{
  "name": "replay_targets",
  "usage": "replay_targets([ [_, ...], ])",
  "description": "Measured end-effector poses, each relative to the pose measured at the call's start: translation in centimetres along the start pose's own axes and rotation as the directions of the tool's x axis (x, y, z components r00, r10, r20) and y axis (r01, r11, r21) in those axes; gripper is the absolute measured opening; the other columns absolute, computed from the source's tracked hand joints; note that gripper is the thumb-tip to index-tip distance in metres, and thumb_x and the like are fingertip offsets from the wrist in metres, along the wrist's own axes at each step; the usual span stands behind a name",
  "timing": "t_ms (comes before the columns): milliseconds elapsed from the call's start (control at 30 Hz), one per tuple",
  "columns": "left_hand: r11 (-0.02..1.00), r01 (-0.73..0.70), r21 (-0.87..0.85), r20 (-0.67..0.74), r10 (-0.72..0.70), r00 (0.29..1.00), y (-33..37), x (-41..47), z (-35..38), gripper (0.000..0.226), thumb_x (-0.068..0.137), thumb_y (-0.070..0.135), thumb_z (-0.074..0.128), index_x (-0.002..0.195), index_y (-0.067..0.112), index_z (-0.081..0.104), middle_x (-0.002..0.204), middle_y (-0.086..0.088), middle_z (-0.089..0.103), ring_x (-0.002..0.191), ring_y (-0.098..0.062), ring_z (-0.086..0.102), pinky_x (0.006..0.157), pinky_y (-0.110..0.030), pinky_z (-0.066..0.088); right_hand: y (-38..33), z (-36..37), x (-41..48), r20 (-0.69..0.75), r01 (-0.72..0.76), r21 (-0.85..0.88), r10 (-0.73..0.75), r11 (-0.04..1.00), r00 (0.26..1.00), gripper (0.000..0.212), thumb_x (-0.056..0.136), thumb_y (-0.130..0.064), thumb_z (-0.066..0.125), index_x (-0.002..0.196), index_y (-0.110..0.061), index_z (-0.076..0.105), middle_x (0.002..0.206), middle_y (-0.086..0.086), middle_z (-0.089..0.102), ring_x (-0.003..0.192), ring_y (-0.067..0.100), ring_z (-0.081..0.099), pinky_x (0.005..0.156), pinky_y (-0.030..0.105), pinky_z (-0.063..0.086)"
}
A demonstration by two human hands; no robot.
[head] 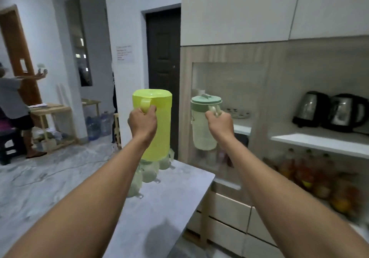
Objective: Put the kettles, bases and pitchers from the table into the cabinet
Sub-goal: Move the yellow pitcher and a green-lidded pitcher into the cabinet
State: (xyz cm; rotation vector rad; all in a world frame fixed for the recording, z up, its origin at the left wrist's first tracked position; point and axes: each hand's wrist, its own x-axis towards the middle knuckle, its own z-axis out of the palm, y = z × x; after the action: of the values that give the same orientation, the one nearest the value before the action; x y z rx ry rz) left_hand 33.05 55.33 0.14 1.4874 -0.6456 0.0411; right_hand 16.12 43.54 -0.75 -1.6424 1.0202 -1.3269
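Observation:
My left hand (pixel 142 122) grips the handle of a tall yellow-green pitcher (pixel 159 130), held upright in the air above the grey table (pixel 175 202). My right hand (pixel 219 125) grips the handle of a pale translucent pitcher (pixel 201 132) with a mint-green lid, held in front of the glass-fronted cabinet (pixel 229 78). Two black and steel kettles (pixel 311 109) (pixel 346 113) stand on the white shelf (pixel 319 140) at the right.
Several pale green cups (pixel 148 173) lie on the table's far end under the yellow pitcher. Bottles and fruit (pixel 311 178) crowd the lower shelf at right, with drawers (pixel 229 208) below. A person (pixel 14 106) stands far left by a wooden table. A dark door (pixel 163 68) is ahead.

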Motion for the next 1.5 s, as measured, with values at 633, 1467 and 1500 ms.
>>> replay_targets([
  [633, 0.973, -0.007, -0.229, 0.351, 0.090, 0.932, 13.7, -17.0, 23.9, 0.034, 0.088, 0.028, 0.061, 0.059, 0.013, 0.051, 0.054, -0.001, 0.045, 0.050, -0.018, 0.039, 0.049, -0.032, 0.033, 3.4, -32.9, 2.9, -0.344, -0.096, -0.155, 0.037, 0.983, 0.938, 0.023, 0.087, -0.027, 0.061, 0.067, -0.016, 0.058, 0.063, 0.004, 0.059, 0.061, 0.022, 0.053, 0.061, 0.034, 0.043],
  [1467, 0.938, 0.088, -0.334, 0.528, 0.109, 0.842, 17.4, -22.4, 51.1, 0.030, 0.092, 0.026, 0.060, 0.066, 0.014, 0.050, 0.055, 0.002, 0.042, 0.050, -0.014, 0.037, 0.046, -0.028, 0.030, 13.8, -49.6, 18.6, -0.466, -0.132, -0.152, 0.047, 0.979, 0.883, 0.023, 0.084, -0.027, 0.059, 0.065, -0.017, 0.051, 0.063, 0.005, 0.049, 0.062, 0.021, 0.043, 0.061, 0.037, 0.038],
  [1500, 0.938, 0.087, -0.336, 0.527, 0.111, 0.842, 17.4, -21.8, 52.4, 0.031, 0.092, 0.025, 0.059, 0.065, 0.015, 0.048, 0.054, 0.003, 0.041, 0.049, -0.014, 0.036, 0.045, -0.028, 0.029, 14.1, -49.7, 20.0, -0.468, -0.128, -0.155, 0.041, 0.980, 0.883, 0.022, 0.083, -0.027, 0.060, 0.066, -0.017, 0.052, 0.064, 0.005, 0.049, 0.062, 0.021, 0.043, 0.061, 0.037, 0.038],
])
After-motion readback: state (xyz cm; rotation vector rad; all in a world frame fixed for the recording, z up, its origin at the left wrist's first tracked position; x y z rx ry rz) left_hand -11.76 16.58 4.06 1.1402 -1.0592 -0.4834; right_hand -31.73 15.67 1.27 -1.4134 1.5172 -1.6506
